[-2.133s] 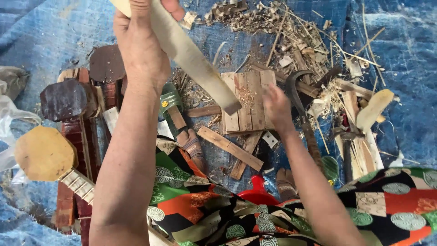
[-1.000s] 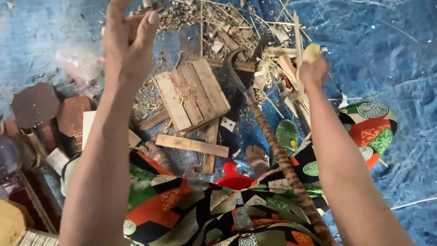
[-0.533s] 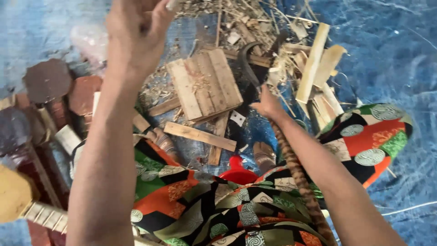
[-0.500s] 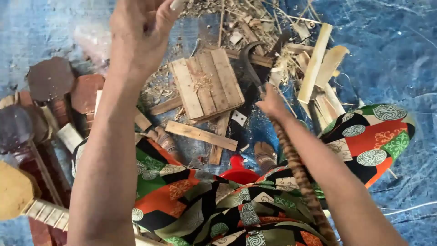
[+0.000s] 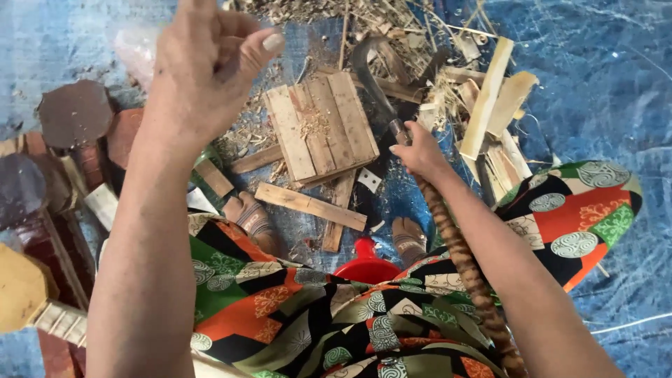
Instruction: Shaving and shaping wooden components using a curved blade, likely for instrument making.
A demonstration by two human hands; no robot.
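We see our right hand (image 5: 420, 150) closed around the dark handle of a curved blade tool (image 5: 374, 77), whose hooked metal head arcs up past the far right corner of a small slatted wooden board (image 5: 320, 126). The board is pale, rough planking with a little heap of sawdust on it, lying on a wrinkled blue tarp (image 5: 609, 84). Our left hand (image 5: 203, 63) is raised close to the camera, fingers curled inward with the thumb out; the top of it is cut off by the frame, so we cannot tell whether it holds anything. Split pale wood sticks (image 5: 490, 98) and shavings pile up beyond the right hand. Loose flat wood strips (image 5: 310, 206) lie at the board's near edge. Dark, polished octagonal wooden pieces (image 5: 73, 112) crowd the tarp's left side. A twisted brown rope-like cord (image 5: 462, 259) runs under the right forearm over patterned cloth (image 5: 336, 315).
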